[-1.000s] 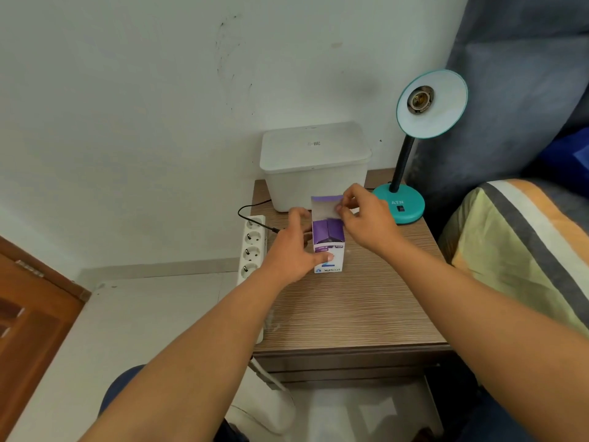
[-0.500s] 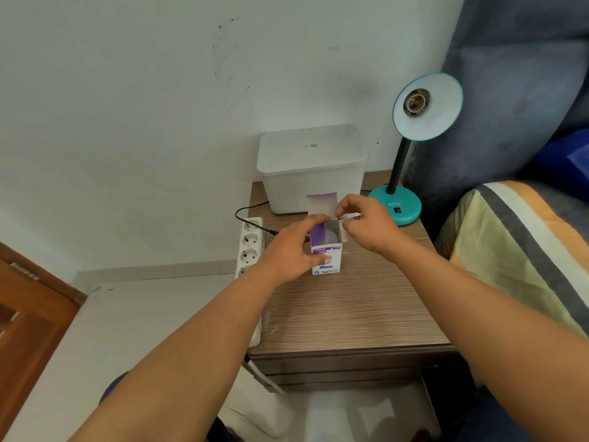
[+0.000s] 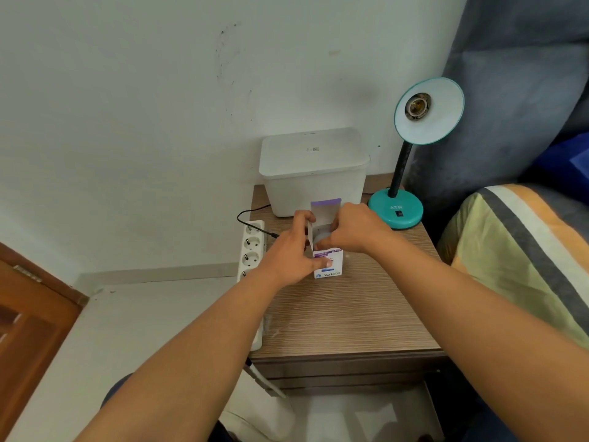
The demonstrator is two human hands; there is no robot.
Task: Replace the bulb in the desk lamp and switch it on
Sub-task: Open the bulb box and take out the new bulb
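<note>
A small purple and white bulb box (image 3: 330,266) stands on the wooden bedside table (image 3: 344,314) with its top flaps open. My left hand (image 3: 291,253) grips the box from the left side. My right hand (image 3: 352,229) reaches into the open top, its fingertips on the white bulb (image 3: 319,238) that shows inside. The teal desk lamp (image 3: 396,213) stands at the table's back right, its shade tilted toward me with an empty socket (image 3: 417,106). A rocker switch sits on the lamp's base.
A white lidded plastic bin (image 3: 314,173) stands against the wall behind the box. A white power strip (image 3: 253,247) hangs along the table's left edge with a black cable plugged in. A bed with a striped pillow (image 3: 522,250) lies to the right, a wooden door (image 3: 28,317) to the left.
The box's top flaps have been opened. My right hand moved from the flap down into the opening, onto the bulb. My left hand kept its hold on the box.
</note>
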